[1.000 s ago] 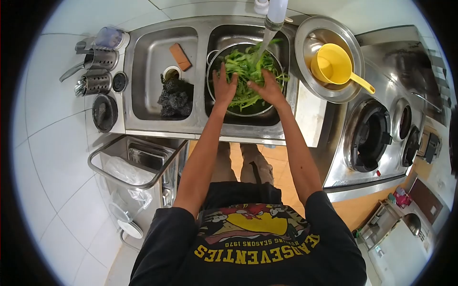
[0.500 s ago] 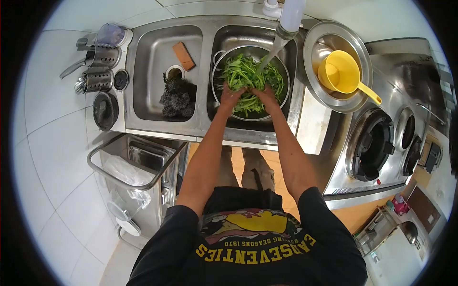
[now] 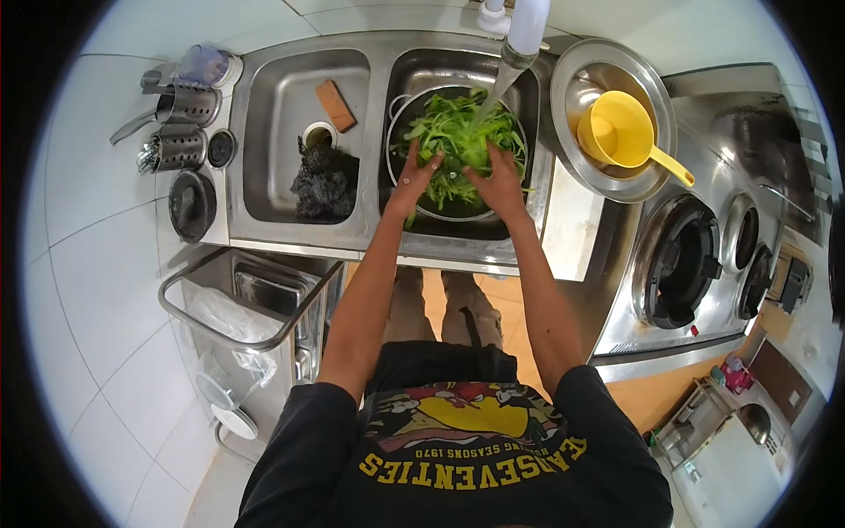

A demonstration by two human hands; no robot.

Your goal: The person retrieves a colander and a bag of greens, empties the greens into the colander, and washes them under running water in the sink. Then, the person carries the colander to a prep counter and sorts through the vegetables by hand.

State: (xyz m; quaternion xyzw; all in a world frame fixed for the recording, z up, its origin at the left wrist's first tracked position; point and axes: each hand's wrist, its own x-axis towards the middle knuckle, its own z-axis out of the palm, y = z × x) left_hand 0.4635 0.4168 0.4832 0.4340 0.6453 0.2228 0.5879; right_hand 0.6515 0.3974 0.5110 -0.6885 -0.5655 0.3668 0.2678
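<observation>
Leafy green vegetables [image 3: 458,132] lie heaped in a metal basin [image 3: 449,215] set in the right sink bowl. At the near left side of the heap is my left hand [image 3: 414,179], its fingers spread and touching the leaves. My right hand [image 3: 500,183] is at the near right side, fingers apart, also against the greens. Some fingertips are hidden among the leaves. Water runs from the faucet [image 3: 519,57] onto the vegetables, and part of the heap is blurred by motion.
The left sink bowl [image 3: 273,114] holds a brown block [image 3: 335,105] and dark scouring mesh [image 3: 324,187]. Right of the basin, a yellow ladle-like dipper [image 3: 627,132] rests in a wide metal bowl [image 3: 568,79]. Farther right is a stove burner [image 3: 678,261]; utensil holders [image 3: 189,104] stand at left.
My hands have moved a little farther apart, with the fingers more spread and more visible. The greens between them have shifted and look looser and higher.
</observation>
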